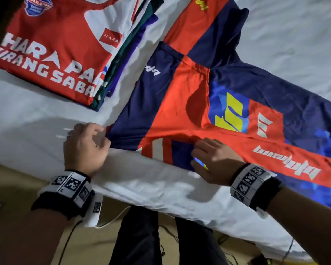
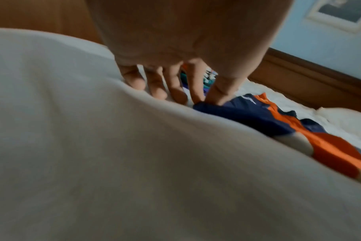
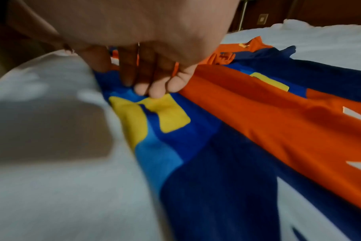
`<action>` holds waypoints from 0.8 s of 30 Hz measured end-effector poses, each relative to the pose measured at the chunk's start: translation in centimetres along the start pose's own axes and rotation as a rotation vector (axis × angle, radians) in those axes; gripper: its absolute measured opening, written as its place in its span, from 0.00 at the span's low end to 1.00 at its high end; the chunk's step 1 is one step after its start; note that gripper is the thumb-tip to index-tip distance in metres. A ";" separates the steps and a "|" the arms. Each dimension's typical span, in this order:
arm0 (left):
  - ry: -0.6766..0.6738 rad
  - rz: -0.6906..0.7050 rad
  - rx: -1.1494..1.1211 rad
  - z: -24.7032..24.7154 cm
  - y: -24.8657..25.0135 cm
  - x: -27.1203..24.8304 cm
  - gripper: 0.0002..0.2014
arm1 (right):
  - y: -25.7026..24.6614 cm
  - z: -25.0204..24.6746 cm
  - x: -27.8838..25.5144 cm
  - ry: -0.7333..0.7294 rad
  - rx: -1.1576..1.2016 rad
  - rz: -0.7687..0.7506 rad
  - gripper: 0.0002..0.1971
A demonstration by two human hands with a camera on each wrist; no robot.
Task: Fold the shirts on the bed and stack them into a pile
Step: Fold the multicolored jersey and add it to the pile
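A navy, orange and blue jersey (image 1: pixel 197 96) lies spread across the white bed (image 1: pixel 27 115). My left hand (image 1: pixel 103 134) pinches the corner of its navy sleeve (image 2: pixel 233 112) between thumb and forefinger, at the sleeve's near left end; the pinch shows in the left wrist view too (image 2: pixel 204 99). My right hand (image 1: pixel 197 153) sits on the jersey's near edge with its fingers curled into the cloth beside a yellow patch (image 3: pixel 167 112); the fingertips (image 3: pixel 157 93) dig into the fabric. A pile of folded shirts (image 1: pixel 52 44), red and white on top, lies at the far left.
The bed's near edge (image 1: pixel 141 197) runs diagonally just below my hands. Beneath it are the floor with cables (image 1: pixel 170 238) and my dark trouser legs (image 1: pixel 138 236). White sheet stretches to the right of the jersey (image 1: pixel 294 35). A wooden bed frame (image 2: pixel 311 84) borders the far side.
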State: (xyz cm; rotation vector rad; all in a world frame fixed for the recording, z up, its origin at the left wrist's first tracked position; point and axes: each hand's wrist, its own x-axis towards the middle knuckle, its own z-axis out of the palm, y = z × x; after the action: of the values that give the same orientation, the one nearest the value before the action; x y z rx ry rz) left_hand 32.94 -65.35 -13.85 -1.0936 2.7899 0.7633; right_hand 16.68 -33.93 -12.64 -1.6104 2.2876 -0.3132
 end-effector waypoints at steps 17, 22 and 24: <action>-0.153 0.227 0.135 3.5 2.5 -0.6 0.40 | 5.1 -4.3 12.5 0.250 -0.100 0.149 0.13; -0.119 0.195 0.112 3.7 3.0 0.2 0.36 | 7.2 -5.2 21.2 0.153 -0.148 0.171 0.20; -0.117 0.205 0.127 3.7 2.8 0.3 0.36 | 7.3 -5.5 23.4 0.015 -0.187 0.145 0.27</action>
State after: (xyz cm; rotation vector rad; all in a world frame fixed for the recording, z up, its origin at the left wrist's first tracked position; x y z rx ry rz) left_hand 30.42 -62.11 -16.00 -0.7271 2.8340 0.6316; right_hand 1.01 -53.52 -13.36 -1.5180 2.4924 -0.0782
